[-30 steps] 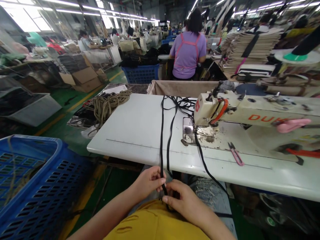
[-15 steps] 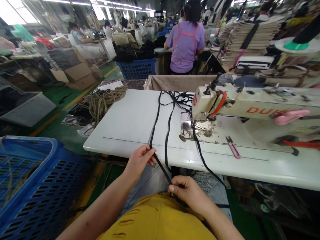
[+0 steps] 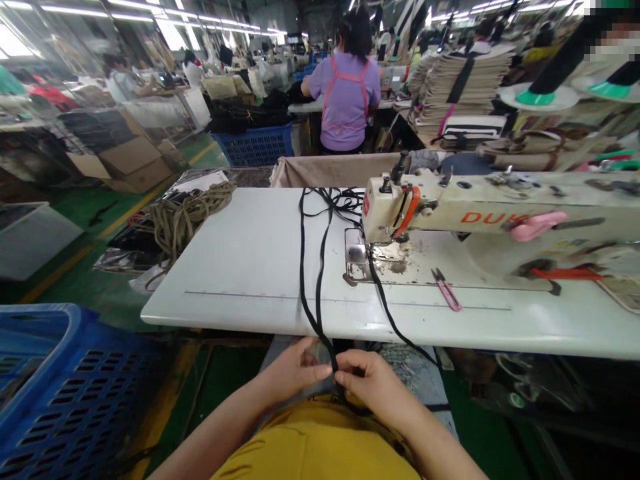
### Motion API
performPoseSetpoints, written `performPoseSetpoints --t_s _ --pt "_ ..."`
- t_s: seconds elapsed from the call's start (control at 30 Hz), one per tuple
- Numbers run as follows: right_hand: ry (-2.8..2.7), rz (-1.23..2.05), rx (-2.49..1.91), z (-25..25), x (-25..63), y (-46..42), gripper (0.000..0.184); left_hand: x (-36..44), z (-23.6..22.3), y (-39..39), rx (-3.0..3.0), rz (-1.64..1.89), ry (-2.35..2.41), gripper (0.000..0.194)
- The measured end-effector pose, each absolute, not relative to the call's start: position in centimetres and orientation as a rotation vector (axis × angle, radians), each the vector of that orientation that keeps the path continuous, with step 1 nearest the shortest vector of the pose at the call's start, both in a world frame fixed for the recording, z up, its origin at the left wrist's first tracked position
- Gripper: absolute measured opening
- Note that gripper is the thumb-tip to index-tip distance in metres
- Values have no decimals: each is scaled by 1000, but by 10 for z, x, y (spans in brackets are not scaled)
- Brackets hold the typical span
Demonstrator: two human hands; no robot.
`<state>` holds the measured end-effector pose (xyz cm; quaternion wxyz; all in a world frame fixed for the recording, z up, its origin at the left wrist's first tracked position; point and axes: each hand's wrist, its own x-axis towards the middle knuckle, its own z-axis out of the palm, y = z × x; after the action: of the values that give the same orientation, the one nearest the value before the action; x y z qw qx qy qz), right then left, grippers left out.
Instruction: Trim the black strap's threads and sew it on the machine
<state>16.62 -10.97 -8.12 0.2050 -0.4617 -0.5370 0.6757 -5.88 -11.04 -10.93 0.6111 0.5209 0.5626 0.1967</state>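
Observation:
A narrow black strap (image 3: 303, 267) runs down from a loose tangle at the back of the white sewing table. Two of its lengths come together at the table's front edge and hang over it towards my lap. My right hand (image 3: 373, 383) is closed, pinching the joined lengths between thumb and fingers. Just left of it, my left hand (image 3: 295, 370) has its thumb tip against the same strap, its fingers curled loosely and partly hidden. Another black length (image 3: 383, 293) passes from under the sewing machine's (image 3: 390, 207) needle area over the table edge.
Pink thread snips (image 3: 447, 290) lie on the table (image 3: 240, 253) right of the needle plate. A blue basket (image 3: 75, 387) stands at left on the floor. Olive straps (image 3: 183, 213) are heaped beyond the table's left end. A person in purple (image 3: 345, 100) sits ahead, back turned.
My left hand has come down and right along the strap, close to my right hand. The two strap lengths, apart before, now meet at the table edge. The view has shifted slightly right.

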Motion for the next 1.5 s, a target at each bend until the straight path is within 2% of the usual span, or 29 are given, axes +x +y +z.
performPoseSetpoints --t_s 0.13,0.27,0.4,0.67,0.83,1.03,1.27,1.5 --pt "-1497 1809 -1346 -86 170 -110 21 -40 -97 -110 1142 545 1072 54" --pt "-1491 1822 -1380 -86 174 -114 23 -26 -75 -109 1063 623 1093 32" --pt "-1530 1830 -1346 -77 177 -116 17 -23 -66 -106 1076 664 1219 38" --pt "-1693 1827 -1322 -70 197 -113 16 -35 -76 -90 824 1055 1349 37" --pt "-1689 1775 -1341 -76 205 -112 10 -39 -66 -83 756 1124 1323 38" --pt "-1680 1695 -1345 -71 204 -109 11 -38 -56 -79 686 1176 1250 38" --pt "-1735 1915 -1108 -66 189 -112 19 -39 -49 -81 585 1265 1106 27" --pt "-1816 1652 -1369 -90 181 -113 5 -52 -31 -85 580 1309 973 19"
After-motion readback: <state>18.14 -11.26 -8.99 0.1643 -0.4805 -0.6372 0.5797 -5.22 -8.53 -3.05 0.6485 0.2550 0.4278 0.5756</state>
